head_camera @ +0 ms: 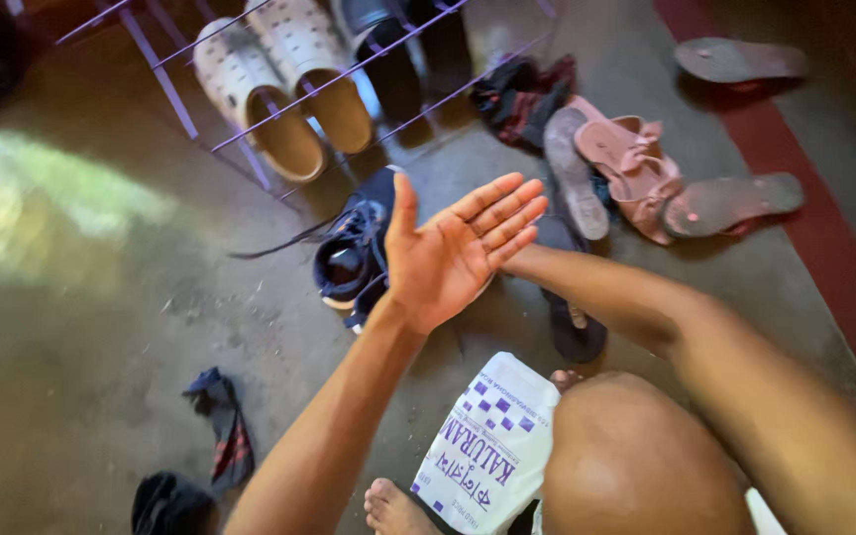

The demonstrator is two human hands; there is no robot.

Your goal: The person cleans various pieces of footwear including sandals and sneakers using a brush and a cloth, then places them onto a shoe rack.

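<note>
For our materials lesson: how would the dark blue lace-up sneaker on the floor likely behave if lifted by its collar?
The dark blue sneaker would probably hold its shape, since its collar stands open. Its loose lace trails across the floor, so it would likely dangle. It lies just beyond the open left hand.

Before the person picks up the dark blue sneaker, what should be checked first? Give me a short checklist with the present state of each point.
1. Left hand free: ok, open palm, holding nothing.
2. Right hand free: cannot tell, hidden behind the left hand.
3. Dark blue sneaker within reach: ok, just beyond the left hand.
4. Loose lace clear of the shoe rack: ok, it trails on the floor.
5. Sneaker's pair at hand: cannot tell.
</note>
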